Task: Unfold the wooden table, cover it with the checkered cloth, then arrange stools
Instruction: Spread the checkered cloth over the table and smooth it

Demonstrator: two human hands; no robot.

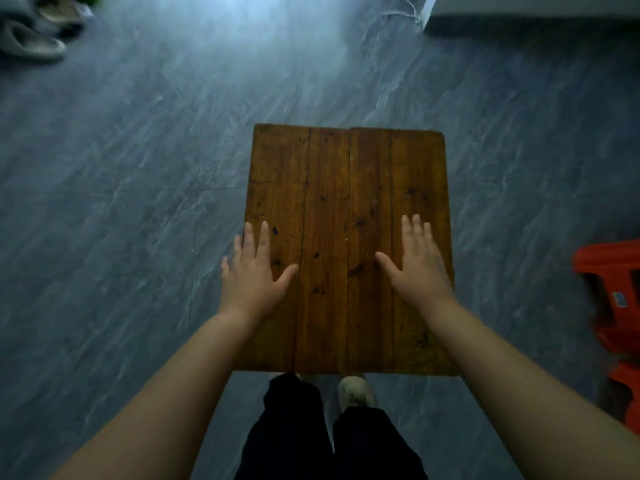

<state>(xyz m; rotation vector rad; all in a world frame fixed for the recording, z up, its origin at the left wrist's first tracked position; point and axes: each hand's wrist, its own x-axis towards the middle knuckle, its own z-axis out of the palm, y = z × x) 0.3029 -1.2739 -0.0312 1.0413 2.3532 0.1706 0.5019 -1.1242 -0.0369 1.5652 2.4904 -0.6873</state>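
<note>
Pale slippers (33, 43) lie on the grey floor (138, 150) at far left. The left hand (251, 268), fingers straight and spread, grasping nothing, sits over the left edge of the wooden worktop (346, 188), outer fingers past it. The right hand (417, 261), equally flat and released, is over its right planks. Red stools (609, 289) stand far right, apart from it
</note>
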